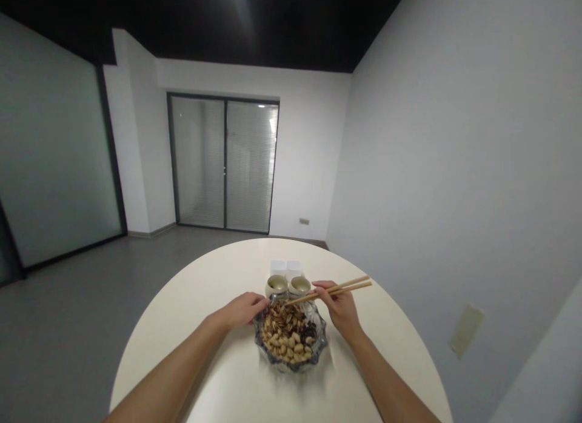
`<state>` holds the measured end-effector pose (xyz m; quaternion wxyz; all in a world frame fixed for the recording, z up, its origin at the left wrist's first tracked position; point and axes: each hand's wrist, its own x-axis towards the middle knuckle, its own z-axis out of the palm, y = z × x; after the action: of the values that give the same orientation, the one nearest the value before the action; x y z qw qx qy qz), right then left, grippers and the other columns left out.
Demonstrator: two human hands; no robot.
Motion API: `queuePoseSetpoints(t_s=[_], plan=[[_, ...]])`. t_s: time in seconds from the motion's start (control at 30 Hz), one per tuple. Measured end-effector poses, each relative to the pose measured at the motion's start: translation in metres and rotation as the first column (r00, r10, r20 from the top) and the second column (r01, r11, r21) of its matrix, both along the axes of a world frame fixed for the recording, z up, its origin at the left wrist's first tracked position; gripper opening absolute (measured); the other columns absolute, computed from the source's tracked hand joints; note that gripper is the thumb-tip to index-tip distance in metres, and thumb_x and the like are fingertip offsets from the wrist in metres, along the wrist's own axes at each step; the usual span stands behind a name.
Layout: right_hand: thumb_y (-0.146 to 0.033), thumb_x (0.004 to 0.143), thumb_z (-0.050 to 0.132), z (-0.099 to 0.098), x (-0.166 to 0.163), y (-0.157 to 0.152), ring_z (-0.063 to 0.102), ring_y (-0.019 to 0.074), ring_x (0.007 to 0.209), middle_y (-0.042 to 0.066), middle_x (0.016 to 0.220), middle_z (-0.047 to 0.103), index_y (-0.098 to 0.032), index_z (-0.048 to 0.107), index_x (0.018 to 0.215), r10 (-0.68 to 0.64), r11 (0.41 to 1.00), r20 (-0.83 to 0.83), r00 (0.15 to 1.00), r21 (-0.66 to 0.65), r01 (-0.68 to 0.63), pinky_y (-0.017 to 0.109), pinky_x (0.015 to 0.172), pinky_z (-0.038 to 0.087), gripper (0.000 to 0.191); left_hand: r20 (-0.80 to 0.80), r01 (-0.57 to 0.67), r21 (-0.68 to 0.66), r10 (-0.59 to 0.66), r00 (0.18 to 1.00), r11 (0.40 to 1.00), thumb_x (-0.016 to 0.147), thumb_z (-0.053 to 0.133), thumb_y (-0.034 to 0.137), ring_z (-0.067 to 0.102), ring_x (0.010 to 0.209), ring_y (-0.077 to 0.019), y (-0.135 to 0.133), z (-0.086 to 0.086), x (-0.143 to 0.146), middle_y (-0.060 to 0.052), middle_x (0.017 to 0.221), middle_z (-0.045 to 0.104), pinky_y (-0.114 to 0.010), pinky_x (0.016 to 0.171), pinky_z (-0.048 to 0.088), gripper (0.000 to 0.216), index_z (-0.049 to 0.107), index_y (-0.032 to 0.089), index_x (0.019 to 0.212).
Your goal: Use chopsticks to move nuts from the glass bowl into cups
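Head view: right hand [339,308] had the chopsticks [352,285] pinched, tips over the nuts [287,344] toward the far side of the bowl [324,339]; left hand [244,309] was at its left rim, couldn't tell if gripping; bowl sat on the table [182,311], two cups [277,284] right behind.

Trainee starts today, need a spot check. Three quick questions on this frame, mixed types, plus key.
1. Which hand holds the chopsticks?
2. True or false: the left hand is at the right side of the glass bowl.
3. Order from near to far: white containers, glass bowl, cups.

Key:
1. The right hand.
2. False; it is at the left side.
3. Glass bowl, cups, white containers.
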<state>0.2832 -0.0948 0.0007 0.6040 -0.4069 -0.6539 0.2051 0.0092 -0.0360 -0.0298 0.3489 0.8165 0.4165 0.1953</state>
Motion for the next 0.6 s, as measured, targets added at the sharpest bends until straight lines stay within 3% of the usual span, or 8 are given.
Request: queuePoseSetpoints(t_s=[0.6], plan=[[-0.044,0.085,0.064,-0.0041,-0.0076,-0.0002,0.072,0.0237,0.075,0.006,0.080,0.077,-0.021,0.074,0.093,0.025,0.999,0.047,0.999,-0.025,-0.024,0.035,0.070,0.058,0.026,0.016,0.003,-0.025,-0.002,1.000,1.000,0.086,0.033,0.069,0.053,0.060,-0.0158,0.0005,0.0008,0.0006,-0.004,0.071,0.060,-0.024,0.052,0.040,0.067,0.068,0.012,0.087]])
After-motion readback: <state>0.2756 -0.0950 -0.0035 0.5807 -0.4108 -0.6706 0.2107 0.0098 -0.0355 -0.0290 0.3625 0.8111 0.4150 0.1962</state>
